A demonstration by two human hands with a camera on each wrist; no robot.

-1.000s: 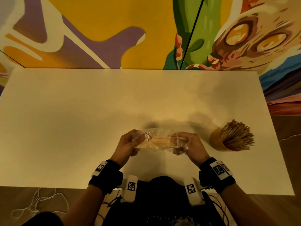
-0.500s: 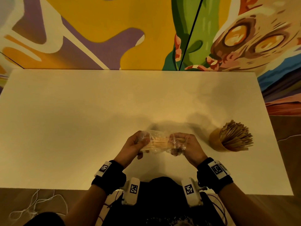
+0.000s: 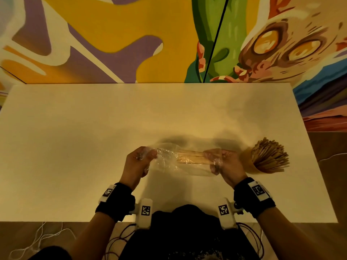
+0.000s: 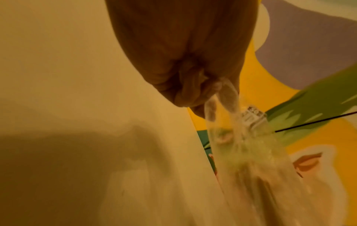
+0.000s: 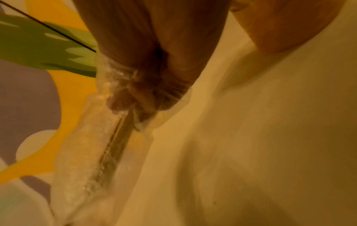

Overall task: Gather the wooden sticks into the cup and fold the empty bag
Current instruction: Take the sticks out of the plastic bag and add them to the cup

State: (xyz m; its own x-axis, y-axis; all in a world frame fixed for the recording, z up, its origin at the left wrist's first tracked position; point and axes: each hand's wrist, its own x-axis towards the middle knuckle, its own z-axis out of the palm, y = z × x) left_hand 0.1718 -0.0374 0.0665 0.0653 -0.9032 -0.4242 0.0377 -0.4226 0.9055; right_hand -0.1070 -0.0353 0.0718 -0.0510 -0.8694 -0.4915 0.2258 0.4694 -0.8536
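A clear plastic bag [image 3: 170,159] is stretched sideways above the white table [image 3: 75,147], with a bundle of wooden sticks [image 3: 191,158] inside it. My left hand [image 3: 139,159] pinches the bag's left end [image 4: 222,94]. My right hand [image 3: 225,162] grips the bag's right end together with the stick ends [image 5: 123,130]. Just right of that hand stands a tan cup [image 3: 247,164] packed with several wooden sticks [image 3: 270,156] fanning out to the right.
A painted mural wall [image 3: 169,38] rises behind the table's far edge. White and dark cables [image 3: 41,239] lie on the wooden floor below the near edge. The table's right edge is close beyond the cup.
My hands have moved apart, pulling the bag out longer. The right hand has shifted right toward the cup, and more of the stick bundle shows between the hands.
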